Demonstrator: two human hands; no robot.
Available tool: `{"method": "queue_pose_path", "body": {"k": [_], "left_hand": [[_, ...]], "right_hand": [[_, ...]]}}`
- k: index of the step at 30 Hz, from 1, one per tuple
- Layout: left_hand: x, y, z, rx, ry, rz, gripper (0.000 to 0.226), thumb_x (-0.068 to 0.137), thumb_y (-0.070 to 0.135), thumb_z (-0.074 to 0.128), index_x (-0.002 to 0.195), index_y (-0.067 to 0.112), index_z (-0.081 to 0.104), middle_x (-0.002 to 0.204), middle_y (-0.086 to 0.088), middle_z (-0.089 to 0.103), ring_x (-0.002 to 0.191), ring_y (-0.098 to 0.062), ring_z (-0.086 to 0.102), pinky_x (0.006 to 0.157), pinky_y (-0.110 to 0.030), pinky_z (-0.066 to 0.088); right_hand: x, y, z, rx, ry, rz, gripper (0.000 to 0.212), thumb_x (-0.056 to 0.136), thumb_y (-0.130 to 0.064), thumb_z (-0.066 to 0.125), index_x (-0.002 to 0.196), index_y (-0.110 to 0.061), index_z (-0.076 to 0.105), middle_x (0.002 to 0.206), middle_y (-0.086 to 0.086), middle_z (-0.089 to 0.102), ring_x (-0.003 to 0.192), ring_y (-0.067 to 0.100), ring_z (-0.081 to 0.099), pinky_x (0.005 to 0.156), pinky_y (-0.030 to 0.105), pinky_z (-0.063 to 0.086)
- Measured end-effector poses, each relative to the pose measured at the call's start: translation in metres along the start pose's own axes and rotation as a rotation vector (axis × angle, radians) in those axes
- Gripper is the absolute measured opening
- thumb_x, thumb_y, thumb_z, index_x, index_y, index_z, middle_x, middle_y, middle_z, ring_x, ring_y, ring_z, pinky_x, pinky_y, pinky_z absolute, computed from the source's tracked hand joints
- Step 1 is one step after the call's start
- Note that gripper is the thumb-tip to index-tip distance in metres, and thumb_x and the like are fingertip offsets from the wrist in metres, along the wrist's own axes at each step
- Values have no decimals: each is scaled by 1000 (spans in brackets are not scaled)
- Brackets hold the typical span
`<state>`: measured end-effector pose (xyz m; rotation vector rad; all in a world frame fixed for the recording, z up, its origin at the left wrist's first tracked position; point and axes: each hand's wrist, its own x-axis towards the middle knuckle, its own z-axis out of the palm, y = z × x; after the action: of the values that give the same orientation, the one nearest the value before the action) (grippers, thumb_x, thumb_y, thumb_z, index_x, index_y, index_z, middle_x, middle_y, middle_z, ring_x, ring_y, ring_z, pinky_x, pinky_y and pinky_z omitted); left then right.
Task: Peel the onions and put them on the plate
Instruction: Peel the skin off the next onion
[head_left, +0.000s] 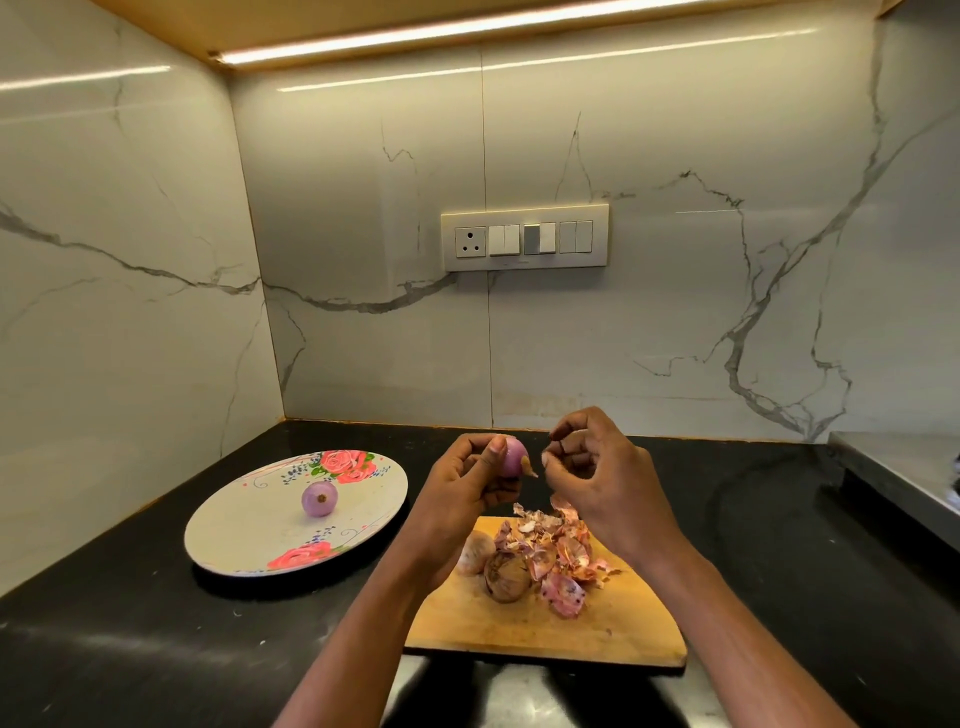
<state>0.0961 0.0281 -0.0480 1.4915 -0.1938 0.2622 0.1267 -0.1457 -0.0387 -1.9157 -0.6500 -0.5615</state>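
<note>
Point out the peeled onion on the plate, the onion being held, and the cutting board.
peeled onion (319, 499): head view, middle.
held onion (513, 457): head view, bare purple side.
cutting board (519, 626): head view, bare wood.

- Held onion (511, 457): small, pinkish purple, mostly peeled, a flap of dry skin at its lower right; gripped above the board.
- Peeled onion (319, 499): glossy purple, on the plate near its centre, cut end facing the camera.
- Two unpeeled onions (506, 576): brown papery skins, touching, at 9 o'clock of the peel heap.
- Plate (244, 525): round, cream with rose prints, at 9 o'clock of the board.
</note>
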Motion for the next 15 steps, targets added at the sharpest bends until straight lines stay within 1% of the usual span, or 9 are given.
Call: {"method": "queue_pose_path", "body": {"k": [2,3,5,7,9,13,15], "left_hand": [[0,2,-1,-43,18,-1,39,89,39,53,119,16,63,113,-9,68,100,-20,67,86,-27,57],[0,3,-1,-59,22,-2,39,89,39,53,119,16,62,114,-9,68,101,-20,67,86,-27,57],[0,4,-1,-75,24,-4,39,89,38,54,121,16,62,116,-9,68,104,-20,68,88,-28,57],[0,3,-1,-63,25,-3,40,87,37,58,122,17,62,118,-8,67,108,-22,67,90,-29,57],[0,3,-1,-38,24,7,40,85,35,63,121,18,62,117,-7,67,107,-21,68,88,-28,57],[0,2,-2,18,23,19,41,83,37,66,119,17,63,110,-5,70,97,-16,71,83,-26,57],[1,0,-2,74,26,26,41,84,38,66,119,17,62,110,-5,71,97,-15,71,82,-25,57]], "right_hand": [[1,1,-3,77,-23,45,20,91,-26,72,107,-28,60,94,-14,71,87,-1,69,74,27,62],[0,1,-4,101,-42,56,20,90,-28,73,107,-28,62,94,-13,73,87,-1,70,75,26,62],[0,-3,-2,111,-71,52,24,87,-29,76,107,-27,63,94,-16,73,88,-6,69,73,18,59],[-1,-5,1,87,-71,34,26,85,-26,78,105,-28,63,92,-18,71,88,-10,68,70,11,55],[-2,-4,3,28,-53,7,28,84,-21,79,104,-30,60,90,-19,70,87,-12,66,70,7,52],[-5,-2,2,-109,-50,-86,33,86,-20,78,107,-33,56,84,-17,72,82,-9,67,71,6,51],[-6,-2,4,-157,-71,-113,35,87,-20,77,110,-33,55,83,-16,71,79,-5,68,72,8,54]]}}
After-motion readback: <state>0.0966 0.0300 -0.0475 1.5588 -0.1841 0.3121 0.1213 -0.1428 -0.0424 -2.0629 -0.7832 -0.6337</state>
